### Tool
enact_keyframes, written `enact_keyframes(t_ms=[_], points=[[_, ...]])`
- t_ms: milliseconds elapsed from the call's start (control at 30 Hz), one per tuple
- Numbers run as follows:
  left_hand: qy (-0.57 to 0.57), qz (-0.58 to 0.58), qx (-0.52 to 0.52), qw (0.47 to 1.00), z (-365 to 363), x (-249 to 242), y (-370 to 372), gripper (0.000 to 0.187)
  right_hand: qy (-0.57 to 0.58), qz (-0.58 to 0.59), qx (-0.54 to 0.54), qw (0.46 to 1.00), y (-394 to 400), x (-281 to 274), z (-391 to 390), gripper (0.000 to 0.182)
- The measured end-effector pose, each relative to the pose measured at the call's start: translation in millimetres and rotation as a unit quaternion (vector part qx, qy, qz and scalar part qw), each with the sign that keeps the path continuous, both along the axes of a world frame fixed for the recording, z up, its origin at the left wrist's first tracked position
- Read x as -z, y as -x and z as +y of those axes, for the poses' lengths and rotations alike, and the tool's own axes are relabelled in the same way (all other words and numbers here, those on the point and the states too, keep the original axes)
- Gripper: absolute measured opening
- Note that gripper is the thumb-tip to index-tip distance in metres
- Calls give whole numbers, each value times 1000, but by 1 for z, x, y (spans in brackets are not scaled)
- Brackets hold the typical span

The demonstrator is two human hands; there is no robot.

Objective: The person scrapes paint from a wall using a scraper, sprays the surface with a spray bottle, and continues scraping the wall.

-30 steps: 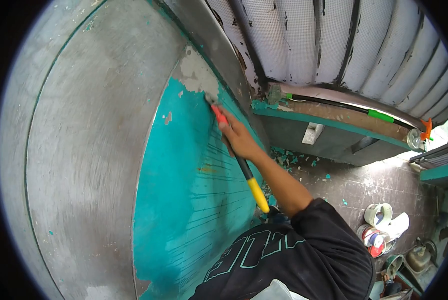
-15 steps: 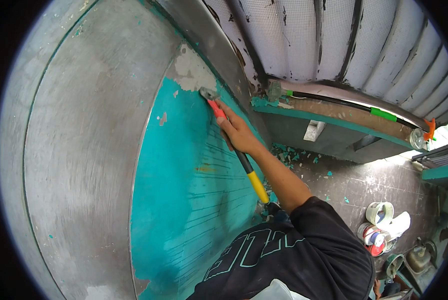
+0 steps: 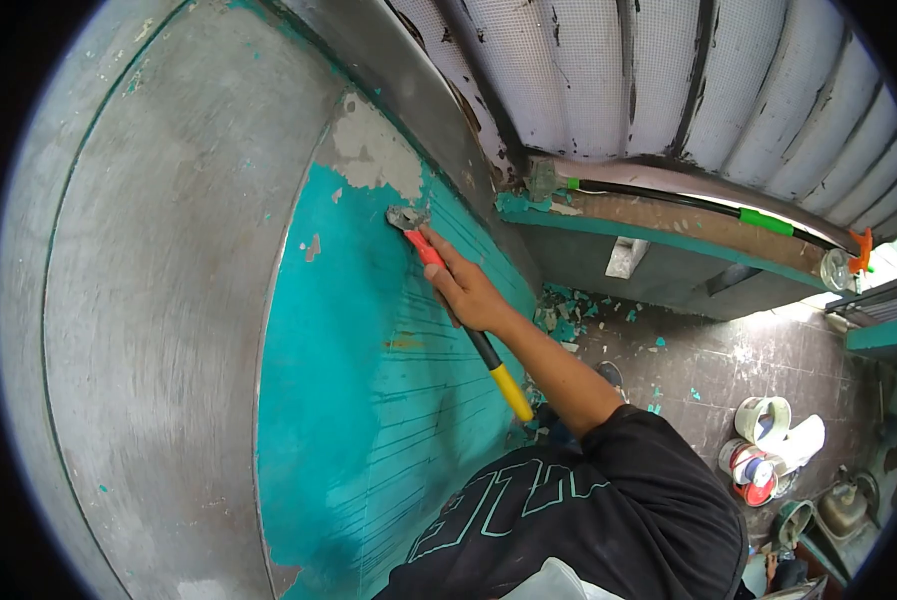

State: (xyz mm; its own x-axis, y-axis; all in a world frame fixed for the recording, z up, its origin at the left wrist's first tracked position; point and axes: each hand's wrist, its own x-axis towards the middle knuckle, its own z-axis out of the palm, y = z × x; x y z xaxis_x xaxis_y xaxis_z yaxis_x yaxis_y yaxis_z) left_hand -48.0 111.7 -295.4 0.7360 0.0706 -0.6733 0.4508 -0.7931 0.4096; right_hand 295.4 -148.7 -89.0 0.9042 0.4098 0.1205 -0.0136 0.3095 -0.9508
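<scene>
My right hand (image 3: pixel 468 292) is closed around the red and black part of a long-handled scraper (image 3: pixel 425 248). Its metal head lies against the turquoise painted wall (image 3: pixel 328 400), just below a bare grey patch (image 3: pixel 373 145) with ragged paint edges. From under my hand the black shaft runs down to a yellow grip end. Dark scratch lines cross the paint to the right of the tool. My left hand does not show.
A ledge (image 3: pixel 658 222) at the upper right bears a black and green pole (image 3: pixel 668 197). Paint flakes (image 3: pixel 565 328) litter the dark floor (image 3: pixel 658 350). Buckets (image 3: pixel 758 425) stand at the right. Something unclear, perhaps part of a person, shows at the lower right edge.
The scraper head and my right hand have moved down the wall, away from the bare patch. A shoe now shows on the floor beside my forearm.
</scene>
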Motion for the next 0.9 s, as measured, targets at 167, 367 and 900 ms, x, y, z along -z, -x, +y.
enact_keyframes(t_ms=[167,367,900], points=[[-8,3,-5,1000,11,-5,5,65,-3,-31,76,997,0,26,19,54],[1,-9,-25,1000,3,1,7,65,57,-101,161,980,-22,36,14,50],[-3,-2,-20,1000,7,7,0,64,152,-207,194,947,-33,34,3,49]])
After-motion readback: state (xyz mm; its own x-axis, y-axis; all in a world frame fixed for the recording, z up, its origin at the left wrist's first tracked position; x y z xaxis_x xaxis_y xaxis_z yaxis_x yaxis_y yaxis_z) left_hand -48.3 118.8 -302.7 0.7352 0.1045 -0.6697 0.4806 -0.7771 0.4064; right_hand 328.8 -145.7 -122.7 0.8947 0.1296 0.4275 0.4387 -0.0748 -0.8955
